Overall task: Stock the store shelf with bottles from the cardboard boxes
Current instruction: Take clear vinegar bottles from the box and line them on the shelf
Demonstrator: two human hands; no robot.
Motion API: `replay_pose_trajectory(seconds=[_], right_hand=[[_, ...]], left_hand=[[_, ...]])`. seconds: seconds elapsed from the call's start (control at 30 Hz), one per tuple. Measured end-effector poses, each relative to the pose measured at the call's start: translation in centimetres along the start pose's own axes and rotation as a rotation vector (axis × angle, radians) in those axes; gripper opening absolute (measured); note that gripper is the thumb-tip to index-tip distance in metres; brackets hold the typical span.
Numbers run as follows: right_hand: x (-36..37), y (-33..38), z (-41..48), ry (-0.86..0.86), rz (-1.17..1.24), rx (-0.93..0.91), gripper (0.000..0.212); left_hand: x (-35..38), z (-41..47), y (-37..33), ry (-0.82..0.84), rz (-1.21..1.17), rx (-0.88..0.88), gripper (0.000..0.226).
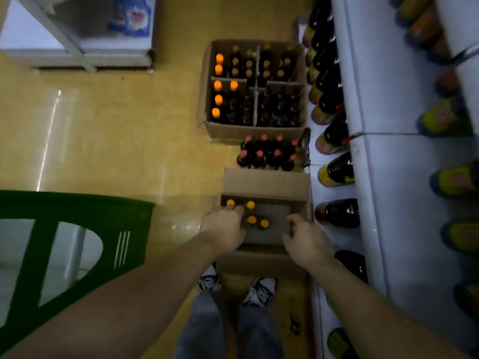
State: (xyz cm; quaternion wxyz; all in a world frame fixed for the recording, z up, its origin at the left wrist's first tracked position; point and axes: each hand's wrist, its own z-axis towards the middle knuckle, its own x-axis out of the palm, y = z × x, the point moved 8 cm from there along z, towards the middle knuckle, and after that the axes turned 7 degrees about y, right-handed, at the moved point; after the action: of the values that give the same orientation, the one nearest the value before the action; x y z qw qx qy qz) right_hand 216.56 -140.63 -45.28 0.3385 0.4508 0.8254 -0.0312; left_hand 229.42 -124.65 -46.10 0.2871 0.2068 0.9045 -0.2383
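Note:
An open cardboard box [267, 185] stands on the floor in front of my feet, with several orange-capped dark bottles [251, 219] in its left half. My left hand [223, 230] reaches into the box, and its fingers curl down around the neck of an orange-capped bottle [230, 202] at the far left corner. My right hand [307, 240] hovers at the box's right wall with loosely curled fingers and holds nothing. The white store shelf [375, 177] runs along the right, with dark bottles [338, 212] lying in a row on its lowest level.
A larger divided box [220, 132] full of bottles stands farther ahead. Between the boxes, red-capped bottles [268, 154] stand on the floor. A green basket [85, 216] is at my left, and a white freezer [77, 50] is at the far left. Upper shelves hold yellow-labelled bottles [452, 181].

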Motion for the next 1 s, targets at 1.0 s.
replay_pose_trajectory(seconds=[1.0], right_hand=[[18.7, -5.2, 26.4, 0.124, -0.356, -0.034, 0.055]], left_hand=[[20.2, 25.5, 4.1, 0.061, 0.222, 0.115, 0.047]])
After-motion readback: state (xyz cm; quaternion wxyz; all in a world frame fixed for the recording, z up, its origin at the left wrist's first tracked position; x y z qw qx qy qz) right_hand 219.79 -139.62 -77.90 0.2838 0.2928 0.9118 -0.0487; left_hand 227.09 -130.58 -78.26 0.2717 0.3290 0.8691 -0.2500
